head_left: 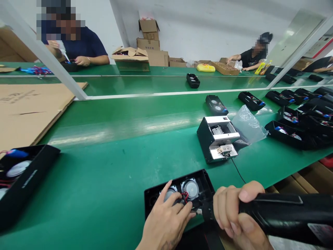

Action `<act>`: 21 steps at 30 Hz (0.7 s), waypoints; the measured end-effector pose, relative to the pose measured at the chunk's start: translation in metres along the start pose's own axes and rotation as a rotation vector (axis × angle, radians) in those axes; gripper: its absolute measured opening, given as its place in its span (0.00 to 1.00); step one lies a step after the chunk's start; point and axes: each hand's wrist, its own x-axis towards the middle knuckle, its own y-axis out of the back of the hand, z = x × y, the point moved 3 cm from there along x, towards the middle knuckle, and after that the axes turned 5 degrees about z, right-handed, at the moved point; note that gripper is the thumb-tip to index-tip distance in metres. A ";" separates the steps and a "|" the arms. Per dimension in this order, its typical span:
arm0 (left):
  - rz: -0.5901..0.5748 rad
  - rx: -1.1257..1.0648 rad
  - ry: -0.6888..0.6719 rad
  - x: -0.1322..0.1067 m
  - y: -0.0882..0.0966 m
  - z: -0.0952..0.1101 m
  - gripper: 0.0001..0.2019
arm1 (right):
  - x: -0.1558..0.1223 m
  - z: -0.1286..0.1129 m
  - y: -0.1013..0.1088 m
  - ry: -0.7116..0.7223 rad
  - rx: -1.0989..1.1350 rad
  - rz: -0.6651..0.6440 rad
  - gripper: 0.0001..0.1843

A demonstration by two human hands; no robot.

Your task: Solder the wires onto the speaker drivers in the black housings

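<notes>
A black speaker housing (156, 198) lies open on the green bench at the bottom centre, with two round silver drivers (190, 188) and red wires inside. My left hand (166, 222) rests on its near edge, fingers pinched at a small screw by the tool's tip. My right hand (235, 217) is wrapped round a black electric screwdriver (283, 215), whose nose points left into the housing next to my left fingertips.
A black and silver screw feeder box (217, 138) stands beyond the housing, a clear plastic bag (248, 125) beside it. Several more black housings (291, 133) fill the right side, one (23, 177) at left. Cardboard sheet (31, 107) far left. Two people work across the belt.
</notes>
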 end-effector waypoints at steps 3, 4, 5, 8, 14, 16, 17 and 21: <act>0.016 -0.008 0.008 0.000 -0.001 -0.001 0.10 | 0.003 -0.003 -0.006 0.100 0.078 -0.047 0.05; 0.020 -0.014 0.007 0.000 -0.001 -0.001 0.12 | 0.003 -0.003 -0.007 0.098 0.076 -0.056 0.05; 0.025 -0.023 0.007 0.000 -0.002 -0.001 0.13 | 0.003 -0.003 -0.008 0.096 0.066 -0.065 0.05; 0.053 -0.071 0.028 0.001 -0.001 0.000 0.15 | 0.003 -0.003 -0.008 0.107 0.049 -0.062 0.06; 0.125 -0.086 0.042 0.002 0.003 0.001 0.14 | 0.004 -0.003 -0.009 0.097 0.068 0.003 0.04; 0.132 -0.088 0.068 0.003 0.004 0.000 0.15 | 0.003 -0.003 -0.008 0.091 0.062 0.002 0.05; 0.135 -0.093 0.076 0.003 0.005 0.000 0.15 | 0.002 -0.003 -0.007 0.089 0.063 -0.007 0.05; 0.130 -0.087 0.074 0.002 0.006 0.001 0.14 | -0.002 -0.003 -0.004 0.049 0.119 -0.029 0.05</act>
